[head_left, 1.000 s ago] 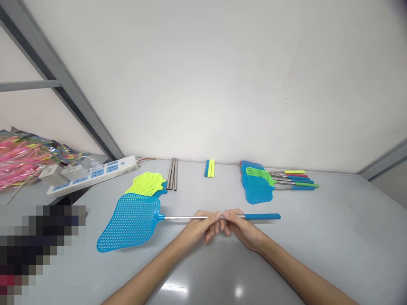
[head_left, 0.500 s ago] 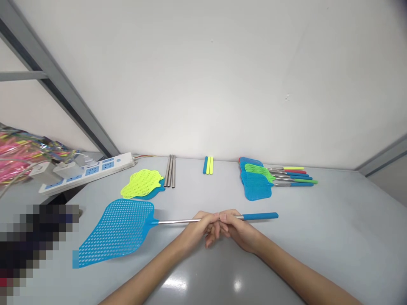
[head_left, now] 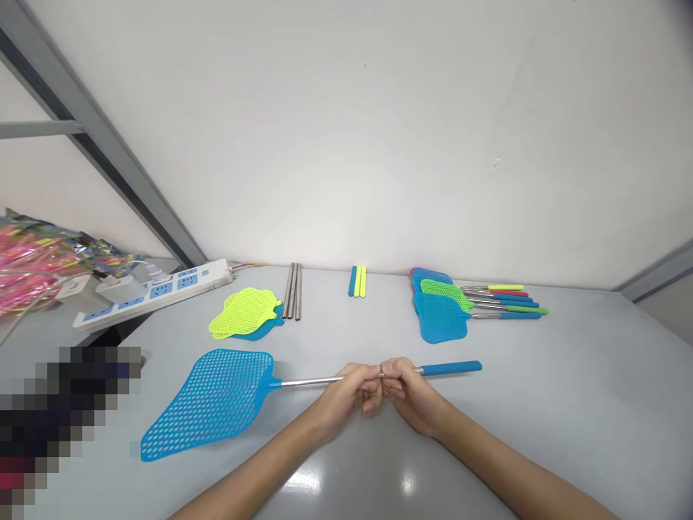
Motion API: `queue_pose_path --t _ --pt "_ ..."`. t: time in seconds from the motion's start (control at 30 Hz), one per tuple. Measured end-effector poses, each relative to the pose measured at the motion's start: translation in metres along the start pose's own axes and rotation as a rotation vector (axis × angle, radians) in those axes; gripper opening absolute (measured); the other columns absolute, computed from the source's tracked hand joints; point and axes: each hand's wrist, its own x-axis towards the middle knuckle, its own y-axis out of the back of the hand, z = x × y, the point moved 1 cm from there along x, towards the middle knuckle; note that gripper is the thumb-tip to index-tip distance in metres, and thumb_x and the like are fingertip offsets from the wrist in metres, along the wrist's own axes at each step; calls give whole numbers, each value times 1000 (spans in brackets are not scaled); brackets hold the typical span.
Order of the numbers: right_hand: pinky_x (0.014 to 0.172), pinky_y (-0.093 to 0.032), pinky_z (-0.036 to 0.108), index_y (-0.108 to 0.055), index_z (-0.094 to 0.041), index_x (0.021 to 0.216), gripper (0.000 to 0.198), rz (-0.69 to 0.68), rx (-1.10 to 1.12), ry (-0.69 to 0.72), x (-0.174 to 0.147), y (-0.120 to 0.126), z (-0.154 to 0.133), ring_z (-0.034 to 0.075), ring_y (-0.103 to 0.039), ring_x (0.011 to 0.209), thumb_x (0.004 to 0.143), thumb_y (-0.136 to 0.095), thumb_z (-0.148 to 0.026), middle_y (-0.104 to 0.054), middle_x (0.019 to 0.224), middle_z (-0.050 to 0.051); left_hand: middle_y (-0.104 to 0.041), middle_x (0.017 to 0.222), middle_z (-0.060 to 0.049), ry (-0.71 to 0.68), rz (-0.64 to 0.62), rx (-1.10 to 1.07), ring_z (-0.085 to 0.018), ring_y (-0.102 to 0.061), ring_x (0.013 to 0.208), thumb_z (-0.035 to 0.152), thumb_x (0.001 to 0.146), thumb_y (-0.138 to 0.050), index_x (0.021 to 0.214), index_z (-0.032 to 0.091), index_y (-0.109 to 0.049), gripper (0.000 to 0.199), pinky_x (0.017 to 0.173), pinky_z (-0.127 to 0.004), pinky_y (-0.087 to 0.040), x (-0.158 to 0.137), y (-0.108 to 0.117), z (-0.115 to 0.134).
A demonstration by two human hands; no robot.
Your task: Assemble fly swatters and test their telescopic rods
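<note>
A blue fly swatter (head_left: 216, 401) lies across the front of me, its mesh head to the left and its blue grip (head_left: 452, 367) to the right. Both hands hold its metal rod near the middle, close together. My left hand (head_left: 354, 390) is closed round the rod on the head side. On the grip side, my right hand (head_left: 408, 390) is closed too, its thumb and fingers pinching the rod. A short bit of metal shows between the two hands; the rest of the rod there is hidden by fingers.
Yellow and blue swatter heads (head_left: 246, 314) lie back left, beside several metal rods (head_left: 292, 292). Blue and yellow grips (head_left: 357, 282) sit at the wall. Several whole swatters (head_left: 444, 318) are piled back right. A power strip (head_left: 178, 285) and plastic-wrapped goods (head_left: 43, 260) are at left.
My fingers have closed more tightly on the rod, and a little bare metal now shows between my hands. The swatter's head sits slightly further right and lower in view.
</note>
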Motion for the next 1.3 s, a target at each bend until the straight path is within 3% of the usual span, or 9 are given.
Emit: queue_pose_path --t 0.27,1.3 --pt "53 -22 26 -27 -19 42 31 -29 25 29 0 -1 -1 9 -21 47 71 -39 -19 -20 41 -5 -28 39 5 19 21 78 -8 -25 43 32 76 -34 45 18 -25 36 49 -24 -22 -1 6 8" --pt "55 -25 27 -25 -19 42 32 7 -23 87 1 2 -9 8 -16 44 70 -42 -18 -20 41 -6 -29 37 5 -8 12 133 -7 -22 40 30 77 -34 43 18 -27 37 47 -25 -20 -2 17 14"
